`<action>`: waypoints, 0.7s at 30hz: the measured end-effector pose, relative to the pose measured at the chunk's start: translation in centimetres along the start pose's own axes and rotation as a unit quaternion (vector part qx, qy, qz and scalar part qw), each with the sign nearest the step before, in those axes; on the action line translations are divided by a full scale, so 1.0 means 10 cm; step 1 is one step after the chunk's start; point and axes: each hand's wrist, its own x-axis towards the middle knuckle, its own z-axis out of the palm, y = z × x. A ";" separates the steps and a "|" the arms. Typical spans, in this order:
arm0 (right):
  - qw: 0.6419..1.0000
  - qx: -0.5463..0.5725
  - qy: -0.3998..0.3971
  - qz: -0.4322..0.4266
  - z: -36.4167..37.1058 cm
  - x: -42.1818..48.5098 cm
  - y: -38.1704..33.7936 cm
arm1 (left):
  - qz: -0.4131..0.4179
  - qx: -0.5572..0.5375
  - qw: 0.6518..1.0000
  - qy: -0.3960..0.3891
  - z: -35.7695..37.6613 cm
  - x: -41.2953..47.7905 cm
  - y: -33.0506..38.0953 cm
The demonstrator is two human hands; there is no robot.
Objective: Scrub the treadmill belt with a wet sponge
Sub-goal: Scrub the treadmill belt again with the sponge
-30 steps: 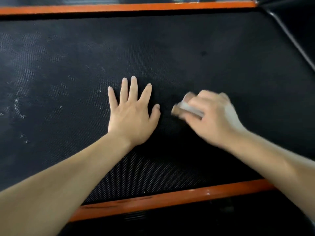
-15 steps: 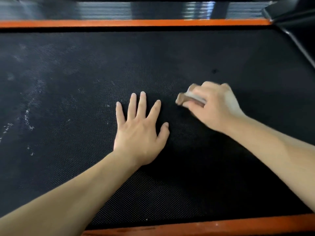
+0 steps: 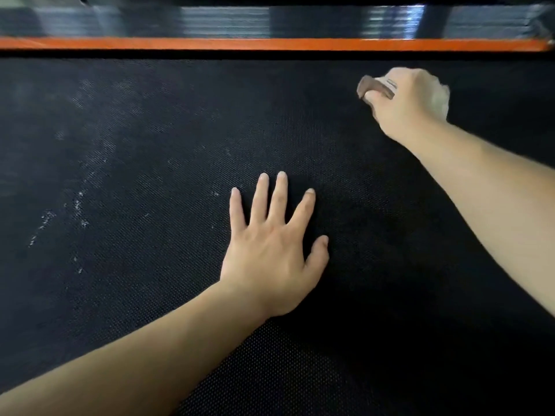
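Note:
The black textured treadmill belt (image 3: pixel 150 181) fills almost the whole view. My left hand (image 3: pixel 270 247) lies flat on it near the middle, fingers spread and straight. My right hand (image 3: pixel 411 100) reaches to the far right part of the belt and grips a brownish sponge (image 3: pixel 372 87), pressing it on the belt close to the far orange rail. Most of the sponge is hidden under my fingers. White specks and smears (image 3: pixel 78 205) mark the belt's left part.
An orange side rail (image 3: pixel 270 43) runs along the belt's far edge. Behind it lies a dark glossy strip (image 3: pixel 240 19) with light reflections.
My right hand has slid the sponge away from me, from beside my left hand toward the far orange rail. The view has shifted forward, so the near orange rail has left the frame.

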 end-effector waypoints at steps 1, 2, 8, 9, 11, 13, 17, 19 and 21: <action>0.999 0.004 -0.010 -0.031 0.06 -0.01 -0.08 | 0.001 0.001 1.000 -0.001 0.00 0.00 0.00; 0.997 0.022 -0.029 -0.074 0.10 -0.07 -0.16 | 0.002 0.003 1.000 -0.001 0.00 0.00 -0.01; 0.996 0.035 -0.034 -0.073 0.08 0.22 -0.13 | -0.002 0.010 1.000 -0.004 0.00 0.01 0.01; 0.999 0.027 -0.016 -0.025 0.10 0.37 -0.10 | -0.004 0.012 1.000 -0.005 -0.01 0.00 0.01; 1.000 0.006 0.007 -0.004 0.19 0.48 -0.14 | -0.005 0.012 1.000 -0.006 0.00 -0.01 0.01; 0.997 0.028 0.001 -0.066 0.30 0.40 -0.24 | -0.002 0.009 1.000 -0.006 0.00 -0.02 0.00; 0.988 0.061 -0.048 -0.130 0.26 0.40 -0.19 | -0.009 0.015 1.000 -0.004 0.03 0.00 0.00; 0.998 0.035 -0.023 -0.046 0.24 0.63 -0.18 | -0.011 0.020 1.000 -0.009 0.04 0.01 0.01; 0.999 0.004 0.014 0.029 0.28 0.77 -0.22 | -0.012 0.024 1.000 -0.013 0.04 0.02 0.01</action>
